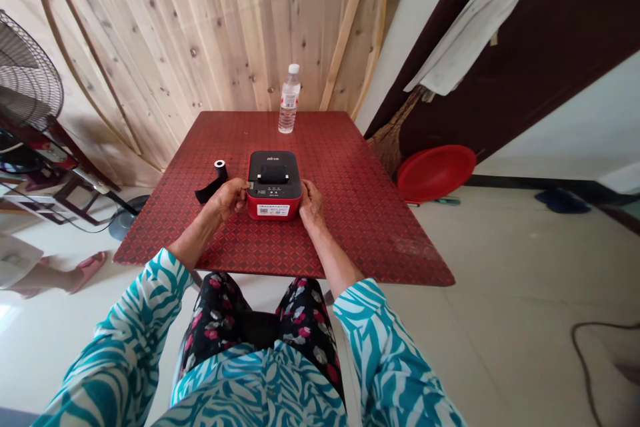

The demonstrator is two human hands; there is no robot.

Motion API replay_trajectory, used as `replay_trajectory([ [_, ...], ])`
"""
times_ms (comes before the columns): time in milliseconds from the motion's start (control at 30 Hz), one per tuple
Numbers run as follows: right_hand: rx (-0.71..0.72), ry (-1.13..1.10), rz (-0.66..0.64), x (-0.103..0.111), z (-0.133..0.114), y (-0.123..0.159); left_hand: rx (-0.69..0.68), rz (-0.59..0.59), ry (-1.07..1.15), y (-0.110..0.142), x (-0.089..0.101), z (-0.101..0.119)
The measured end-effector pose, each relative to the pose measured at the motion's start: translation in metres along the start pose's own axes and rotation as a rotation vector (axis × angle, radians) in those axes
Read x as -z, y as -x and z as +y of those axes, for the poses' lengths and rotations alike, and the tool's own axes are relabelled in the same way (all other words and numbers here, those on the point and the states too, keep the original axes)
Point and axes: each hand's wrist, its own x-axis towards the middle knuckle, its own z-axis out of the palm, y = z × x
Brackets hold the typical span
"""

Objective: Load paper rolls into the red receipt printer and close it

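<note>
A small receipt printer (275, 185) with a black top and red base rests on the table, a white label on its front face. My left hand (231, 197) is closed at the printer's left side, its fingertips by the grey tab near the lid's edge. On the opposite side, my right hand (311, 201) grips the red wall, with some fingers hidden behind it. Left of the printer stands a small paper roll (220, 167) with a white core; a dark strip trails from it toward my left hand. The printer's lid looks closed.
A clear water bottle (289, 99) stands at the back of the red patterned table (360, 213), near the wooden wall. Left are a fan (27, 73) and another person's leg (60, 277). A red basin (437, 172) and a broom (393, 137) are at right.
</note>
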Motion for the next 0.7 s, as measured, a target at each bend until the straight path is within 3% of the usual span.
replay_trajectory([
  [267,0.040,-0.019,-0.001,-0.0019,0.0018,0.0002,-0.003,0.003,0.010,-0.0009,-0.0002,0.0007],
  [500,0.045,-0.028,0.000,-0.0027,0.0070,-0.0014,0.066,-0.083,0.110,-0.0003,0.0052,-0.0018],
  [700,0.060,-0.007,-0.007,-0.0010,0.0057,-0.0004,0.097,-0.052,0.083,-0.0041,0.0036,0.0010],
])
